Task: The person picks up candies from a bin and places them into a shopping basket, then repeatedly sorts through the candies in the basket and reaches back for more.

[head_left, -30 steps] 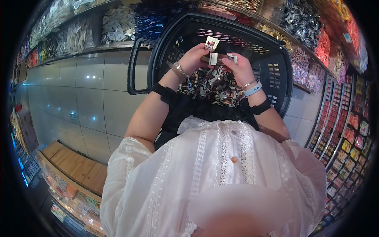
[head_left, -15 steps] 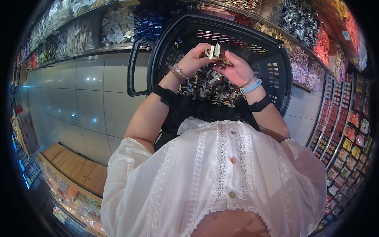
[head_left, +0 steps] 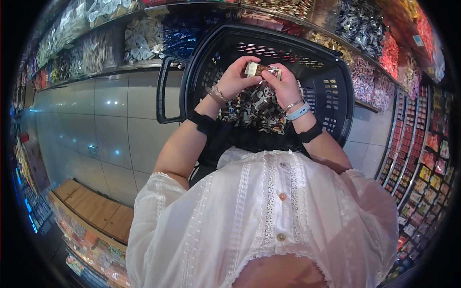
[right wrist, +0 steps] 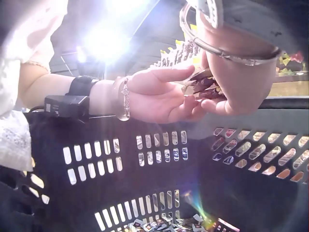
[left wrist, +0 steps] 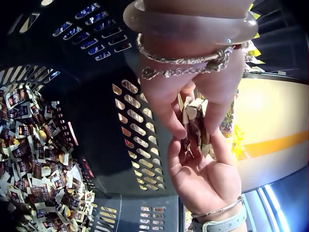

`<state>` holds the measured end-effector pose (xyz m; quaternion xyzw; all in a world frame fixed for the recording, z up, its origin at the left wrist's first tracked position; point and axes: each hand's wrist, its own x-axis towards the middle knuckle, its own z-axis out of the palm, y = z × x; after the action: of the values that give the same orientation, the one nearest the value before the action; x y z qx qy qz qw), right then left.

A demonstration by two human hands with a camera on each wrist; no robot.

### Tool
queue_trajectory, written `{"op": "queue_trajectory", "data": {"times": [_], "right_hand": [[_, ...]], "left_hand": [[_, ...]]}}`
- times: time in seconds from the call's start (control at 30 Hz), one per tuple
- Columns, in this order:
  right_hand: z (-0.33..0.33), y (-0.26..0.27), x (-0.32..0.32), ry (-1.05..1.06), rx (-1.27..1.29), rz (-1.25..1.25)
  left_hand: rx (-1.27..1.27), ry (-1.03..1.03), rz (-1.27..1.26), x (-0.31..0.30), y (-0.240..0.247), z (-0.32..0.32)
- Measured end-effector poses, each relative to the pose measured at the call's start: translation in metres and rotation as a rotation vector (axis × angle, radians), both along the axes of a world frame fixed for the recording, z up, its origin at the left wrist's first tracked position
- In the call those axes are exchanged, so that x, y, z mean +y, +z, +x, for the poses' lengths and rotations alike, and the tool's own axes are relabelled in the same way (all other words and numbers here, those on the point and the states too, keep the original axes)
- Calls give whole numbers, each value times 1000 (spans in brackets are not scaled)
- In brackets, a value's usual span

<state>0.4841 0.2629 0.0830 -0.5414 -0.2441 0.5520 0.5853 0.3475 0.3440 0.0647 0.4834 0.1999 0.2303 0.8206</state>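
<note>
Above a black shopping basket (head_left: 314, 79), my two hands meet fingertip to fingertip around a small stack of wrapped candies (head_left: 256, 70) in brown and cream wrappers. My left hand (head_left: 235, 78) grips the stack from the left, its thumb on the near side. From the right, my right hand (head_left: 284, 86) pinches the other end, thumb on top. In the left wrist view, the candies (left wrist: 194, 123) stand side by side between the fingers of both hands. The right wrist view shows their brown ends (right wrist: 205, 86). Many loose candies (head_left: 254, 109) of similar look cover the basket's bottom.
A basket handle (head_left: 160, 91) sticks out at the left. Bins of packaged goods (head_left: 144, 41) line the far side, with more shelves (head_left: 413, 158) at the right. Tiled floor (head_left: 108, 108) and a wooden-topped display (head_left: 91, 204) lie to the left.
The right hand opened away from the candies half a second ago and now pinches them again. The candies, spread out and one held upright at first, are now gathered together.
</note>
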Motion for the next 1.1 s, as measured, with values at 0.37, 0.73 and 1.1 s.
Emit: {"op": "queue_trajectory", "data": {"times": [0.37, 0.73, 1.1], "right_hand": [[15, 8, 5, 256, -343, 93], [24, 33, 18, 564, -656, 37], [125, 114, 166, 275, -904, 229]], "left_hand": [[121, 64, 147, 1, 7, -2], [48, 45, 212, -4, 7, -2], [-55, 329, -251, 4, 18, -14]]}}
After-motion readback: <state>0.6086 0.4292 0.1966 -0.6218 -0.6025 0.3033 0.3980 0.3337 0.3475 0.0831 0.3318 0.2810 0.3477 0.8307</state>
